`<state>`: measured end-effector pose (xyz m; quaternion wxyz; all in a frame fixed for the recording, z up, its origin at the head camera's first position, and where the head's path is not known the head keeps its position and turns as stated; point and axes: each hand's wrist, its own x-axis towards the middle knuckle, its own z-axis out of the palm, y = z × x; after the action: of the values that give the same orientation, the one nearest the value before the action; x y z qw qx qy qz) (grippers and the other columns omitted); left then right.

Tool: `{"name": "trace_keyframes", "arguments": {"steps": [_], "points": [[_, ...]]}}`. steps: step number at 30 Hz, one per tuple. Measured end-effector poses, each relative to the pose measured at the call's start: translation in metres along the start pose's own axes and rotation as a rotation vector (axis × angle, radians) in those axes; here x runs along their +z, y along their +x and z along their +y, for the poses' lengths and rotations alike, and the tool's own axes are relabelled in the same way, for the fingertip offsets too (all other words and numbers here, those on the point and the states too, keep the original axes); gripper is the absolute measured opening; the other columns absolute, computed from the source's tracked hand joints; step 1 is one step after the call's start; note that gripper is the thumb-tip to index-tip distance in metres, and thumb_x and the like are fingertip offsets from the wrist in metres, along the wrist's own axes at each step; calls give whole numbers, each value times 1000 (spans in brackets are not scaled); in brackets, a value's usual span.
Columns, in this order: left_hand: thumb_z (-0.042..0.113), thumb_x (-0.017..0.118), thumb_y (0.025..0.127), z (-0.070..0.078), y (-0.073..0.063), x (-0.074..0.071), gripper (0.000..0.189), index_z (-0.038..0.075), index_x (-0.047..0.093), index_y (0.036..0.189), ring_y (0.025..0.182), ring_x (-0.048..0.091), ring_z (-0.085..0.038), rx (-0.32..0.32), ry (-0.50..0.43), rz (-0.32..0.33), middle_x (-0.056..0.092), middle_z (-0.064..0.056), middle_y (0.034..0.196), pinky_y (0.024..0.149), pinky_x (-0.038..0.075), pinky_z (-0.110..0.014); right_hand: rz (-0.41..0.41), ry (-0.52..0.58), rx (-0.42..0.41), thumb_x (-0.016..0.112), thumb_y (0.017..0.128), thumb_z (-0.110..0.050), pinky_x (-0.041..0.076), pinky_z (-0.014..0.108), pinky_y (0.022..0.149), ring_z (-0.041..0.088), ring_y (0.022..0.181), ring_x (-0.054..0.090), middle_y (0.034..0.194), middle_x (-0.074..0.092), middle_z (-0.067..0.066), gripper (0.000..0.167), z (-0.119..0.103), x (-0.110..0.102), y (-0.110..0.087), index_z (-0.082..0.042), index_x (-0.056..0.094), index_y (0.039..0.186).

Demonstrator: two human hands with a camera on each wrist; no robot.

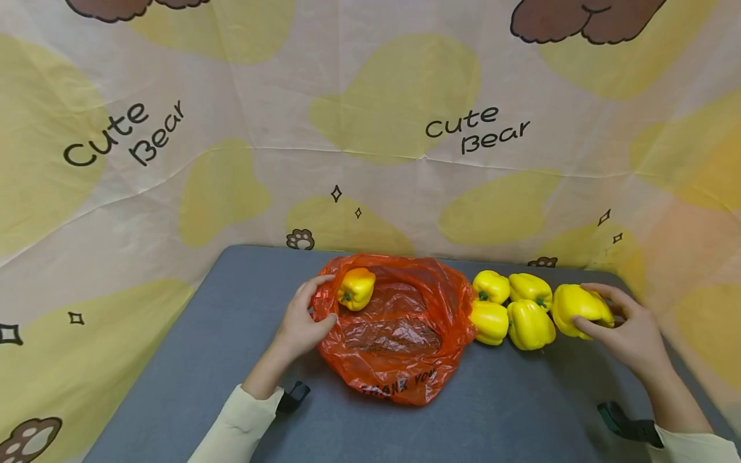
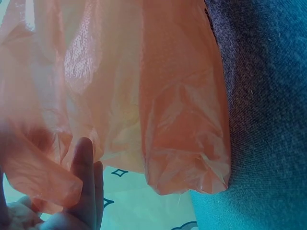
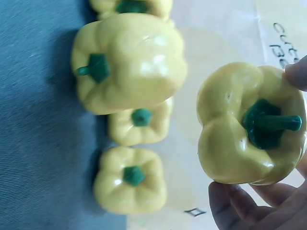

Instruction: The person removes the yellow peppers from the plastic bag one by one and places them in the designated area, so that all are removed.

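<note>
An orange-red plastic bag [image 1: 399, 386] with "THANK YOU" print lies wide-mouthed on the table. Its left rim is held by my left hand [image 1: 301, 325], thumb on the mouth side; the left wrist view shows thin film [image 2: 187, 120] between the fingers. Inside, near that hand, is a yellow bell pepper [image 1: 357, 290] with an orange tinge. My right hand [image 1: 633, 334] grips another yellow bell pepper [image 1: 573, 308] at the right end of a group. In the right wrist view this pepper [image 3: 225, 143] has its green stem toward the camera, fingers around its side.
Several yellow bell peppers [image 1: 530, 326] sit close together in two rows on the grey table [image 1: 492, 411], between the bag and my right hand. The leftmost ones touch or nearly touch the bag. A patterned cloth [image 1: 382, 206] hangs behind the table.
</note>
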<state>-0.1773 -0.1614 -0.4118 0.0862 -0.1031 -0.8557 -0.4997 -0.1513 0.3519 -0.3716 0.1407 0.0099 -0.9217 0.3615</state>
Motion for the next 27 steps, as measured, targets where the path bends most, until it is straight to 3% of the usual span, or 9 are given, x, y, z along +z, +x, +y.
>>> {"name": "trace_keyframes", "arguments": {"steps": [6,10,13,20,27], "points": [[1,70,76,0,1,0,66,21,50,136,109,56,-26,14,-3,2,51,-11,127,82,52,-31,-27,-50,3,77,81,-26,46,22,54,-13,75,47,99,45,-34,60,15,3,-1,-9,53,133],[0,70,75,-1,1,0,66,20,51,135,110,56,-27,30,-18,10,52,-12,126,85,52,-35,-33,-100,12,78,79,-29,45,22,53,-17,75,43,109,60,-4,62,23,5,-2,-7,54,132],[-1,70,74,-2,1,0,66,20,52,134,110,56,-27,36,-13,20,53,-13,125,86,51,-37,-59,-132,34,77,80,-31,44,23,53,-18,76,40,119,59,24,63,26,6,-3,-6,52,132],[1,71,74,-3,-2,0,66,20,51,135,111,56,-26,34,5,25,53,-11,126,88,50,-38,-106,-170,75,76,81,-35,43,24,55,19,86,54,125,54,30,65,33,10,-3,-5,51,132],[2,71,74,-2,-3,0,66,20,51,135,113,55,-27,34,19,32,53,-11,129,90,49,-42,-135,-168,93,75,81,-36,42,25,57,40,96,55,129,51,31,66,38,12,-4,-4,49,134]]}}
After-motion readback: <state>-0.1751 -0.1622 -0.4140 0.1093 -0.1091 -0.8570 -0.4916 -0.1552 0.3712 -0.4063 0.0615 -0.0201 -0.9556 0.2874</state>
